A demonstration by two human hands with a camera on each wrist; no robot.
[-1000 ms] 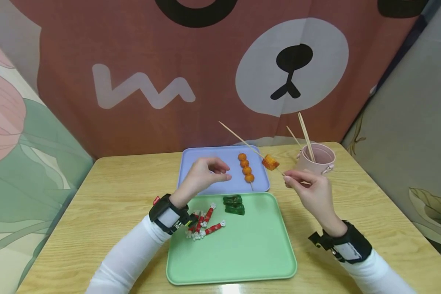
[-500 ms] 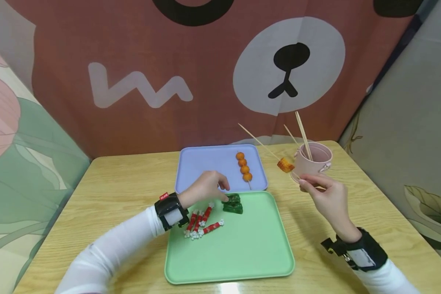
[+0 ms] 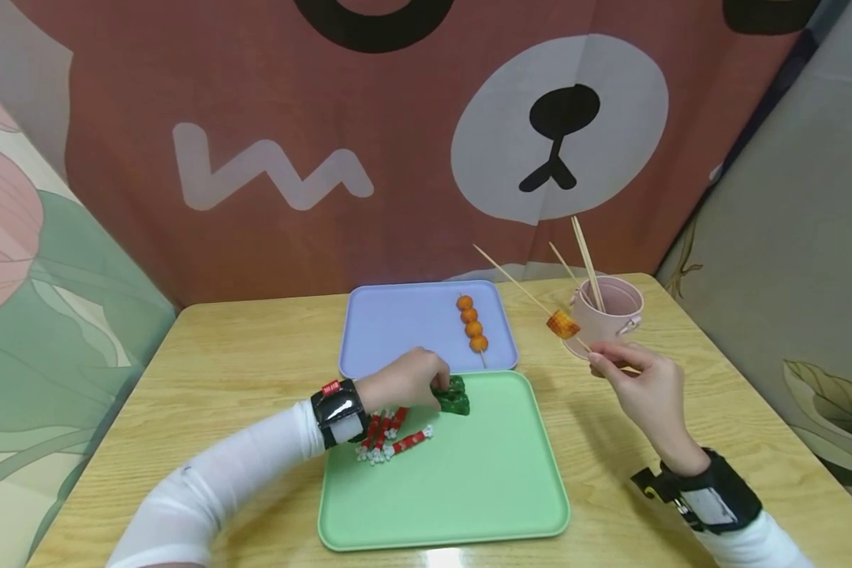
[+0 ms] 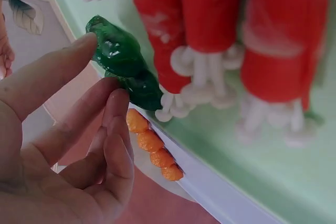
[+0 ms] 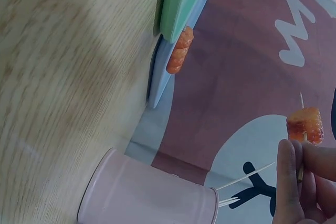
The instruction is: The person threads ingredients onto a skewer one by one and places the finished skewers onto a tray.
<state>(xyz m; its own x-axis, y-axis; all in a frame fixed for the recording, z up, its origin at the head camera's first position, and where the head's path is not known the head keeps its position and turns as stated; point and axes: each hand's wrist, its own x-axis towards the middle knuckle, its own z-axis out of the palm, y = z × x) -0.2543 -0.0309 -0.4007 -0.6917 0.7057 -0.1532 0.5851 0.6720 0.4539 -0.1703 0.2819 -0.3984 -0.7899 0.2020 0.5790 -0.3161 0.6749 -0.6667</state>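
Note:
My left hand (image 3: 406, 380) reaches over the back left of the green tray (image 3: 468, 497). Its thumb and index finger pinch a glossy dark green pepper piece (image 4: 116, 51), one of two lying together; the hand partly hides them in the head view. Beside it lie several red rolls (image 3: 410, 442) with white mushroom-like ends. Right of the tray, my right hand (image 3: 646, 390) pinches a bamboo skewer (image 3: 511, 281) near one end, raised above the table. One browned, orange-yellow chunk (image 3: 562, 324) is threaded on it close to the fingertips, and the long bare part slants up leftward.
Behind the green tray sits a blue-violet tray (image 3: 397, 315), bearing a skewer of orange balls (image 3: 472, 323). A pink bucket (image 3: 603, 327) with several bamboo sticks (image 3: 586, 260) stands at the back right, just beyond my right hand. A cloth with a bear print hangs behind the table.
My left hand has come down from over the blue-violet tray to the green pepper pieces and closed its fingertips on one. My right hand has moved right and slightly toward me with the skewer.

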